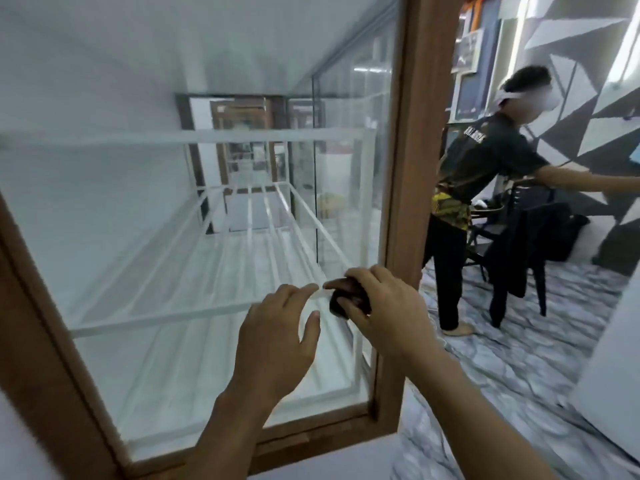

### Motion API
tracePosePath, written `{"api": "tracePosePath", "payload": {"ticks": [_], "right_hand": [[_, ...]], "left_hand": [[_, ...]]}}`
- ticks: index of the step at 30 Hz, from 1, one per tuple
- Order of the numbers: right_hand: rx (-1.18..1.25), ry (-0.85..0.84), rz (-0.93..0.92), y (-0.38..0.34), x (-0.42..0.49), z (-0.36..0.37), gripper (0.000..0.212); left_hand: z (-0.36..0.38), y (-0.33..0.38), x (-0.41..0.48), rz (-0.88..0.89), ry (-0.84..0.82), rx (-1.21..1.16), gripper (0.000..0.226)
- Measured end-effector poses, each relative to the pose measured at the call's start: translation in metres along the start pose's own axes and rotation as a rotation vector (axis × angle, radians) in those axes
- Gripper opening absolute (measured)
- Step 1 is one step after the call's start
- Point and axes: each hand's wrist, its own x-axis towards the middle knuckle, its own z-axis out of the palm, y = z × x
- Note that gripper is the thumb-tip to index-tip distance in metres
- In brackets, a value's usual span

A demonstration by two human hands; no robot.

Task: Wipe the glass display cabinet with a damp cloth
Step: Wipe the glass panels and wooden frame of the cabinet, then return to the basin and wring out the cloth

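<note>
My right hand [384, 306] is pinching a dark balled-up cloth [348, 299] against the cabinet glass [173, 237], right by the wooden frame [405, 168]. Left hand [277, 341] is just beside it, fingers loosely spread, holding nothing.

A glass display cabinet [194, 209] with a brown wooden frame [408, 140] fills the left and middle of the view; white rails and shelves show through its pane. Near its lower right corner, the right hand [384, 306] grips a small dark cloth [346, 297] bunched in its fingers, against or just before the glass. The left hand [277, 337] is just left of it, fingers loosely spread, forefinger almost touching the cloth. To the far right, another person [474, 188] in dark clothes leans over a dark chair [512, 244] on a marbled floor [519, 358].
</note>
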Motion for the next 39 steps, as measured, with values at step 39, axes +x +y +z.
{"api": "tracePosePath", "payload": {"ticks": [39], "right_hand": [[0.219, -0.99, 0.255, 0.439, 0.026, 0.048, 0.032]], "left_hand": [[0.358, 0.159, 0.146, -0.38, -0.948, -0.143, 0.053]]}}
